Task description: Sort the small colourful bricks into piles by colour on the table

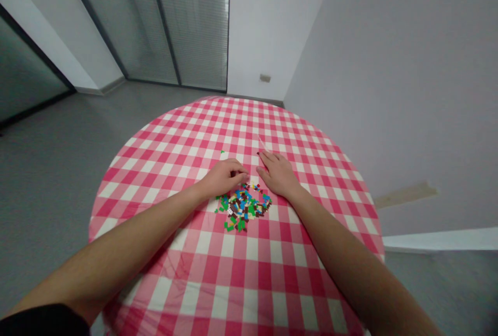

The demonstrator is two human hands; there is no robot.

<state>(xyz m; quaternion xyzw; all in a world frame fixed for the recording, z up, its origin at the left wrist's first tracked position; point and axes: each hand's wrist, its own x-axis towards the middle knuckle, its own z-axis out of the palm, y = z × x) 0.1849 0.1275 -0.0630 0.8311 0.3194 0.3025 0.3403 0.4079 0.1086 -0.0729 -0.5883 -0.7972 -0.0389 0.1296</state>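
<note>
Right now our left grip (226,177), curled, sits just behind the small plastic bricks (243,207), any pinch unclear; our right grip (277,173) lies spread beside them on the checked worktop (163,139).

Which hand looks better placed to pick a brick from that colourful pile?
Probably the left hand: it curls right at the edge of the pile of small plastic bricks, while the right hand lies flatter, off to the side.
</note>
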